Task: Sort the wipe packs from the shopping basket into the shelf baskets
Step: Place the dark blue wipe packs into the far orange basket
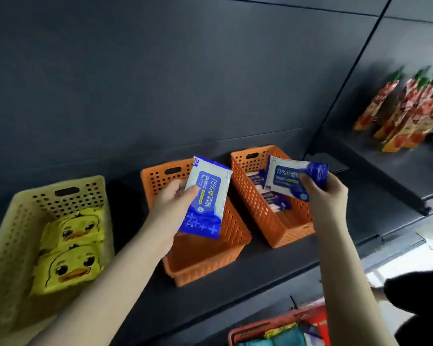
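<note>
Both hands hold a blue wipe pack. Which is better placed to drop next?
Right. The right hand holds its blue pack over the right orange basket, which holds matching blue packs. The left hand holds the other blue pack over the middle orange basket, where no blue packs show.

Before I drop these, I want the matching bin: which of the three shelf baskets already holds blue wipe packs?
The rightmost orange basket, with blue packs inside. The middle orange basket shows none, and the yellow basket holds duck packs.
</note>
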The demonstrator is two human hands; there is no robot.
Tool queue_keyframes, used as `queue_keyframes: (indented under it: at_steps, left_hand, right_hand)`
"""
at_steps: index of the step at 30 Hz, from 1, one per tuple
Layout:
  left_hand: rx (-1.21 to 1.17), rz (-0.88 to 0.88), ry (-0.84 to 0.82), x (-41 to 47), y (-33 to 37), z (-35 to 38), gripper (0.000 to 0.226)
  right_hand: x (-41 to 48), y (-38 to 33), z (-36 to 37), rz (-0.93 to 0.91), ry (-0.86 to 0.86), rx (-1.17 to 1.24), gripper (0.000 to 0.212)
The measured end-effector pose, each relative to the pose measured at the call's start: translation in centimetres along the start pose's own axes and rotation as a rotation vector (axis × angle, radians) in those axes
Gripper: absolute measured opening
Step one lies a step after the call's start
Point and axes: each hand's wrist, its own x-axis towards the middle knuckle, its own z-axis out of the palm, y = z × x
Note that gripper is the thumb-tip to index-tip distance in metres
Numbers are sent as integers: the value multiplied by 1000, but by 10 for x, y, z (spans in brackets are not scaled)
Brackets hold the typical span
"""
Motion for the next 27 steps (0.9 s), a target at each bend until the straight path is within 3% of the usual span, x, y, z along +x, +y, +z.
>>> queue_keyframes:
  at_steps: [6,10,12,17,23,27]
  left_hand:
    - [-10,-91,41,68,-3,43,24]
    - [-87,-154,53,92,-8,63,10]
    - [-104,-170,48,101,-11,66,10]
    - [-190,-204,39,116,-22,65,9]
    - [-256,-225,-26,116,-28,56,17]
    - [-255,-214,-52,118,-29,54,17]
  right_hand:
    - [110,44,48,88,-280,-378,13]
    - [139,70,88,353,-491,-371,26]
    - [145,85,100,431,-512,-341,30]
    - [147,99,107,389,-536,-375,19]
    - [149,95,104,399,-578,-343,24]
    - [142,97,110,297,-574,-399,18]
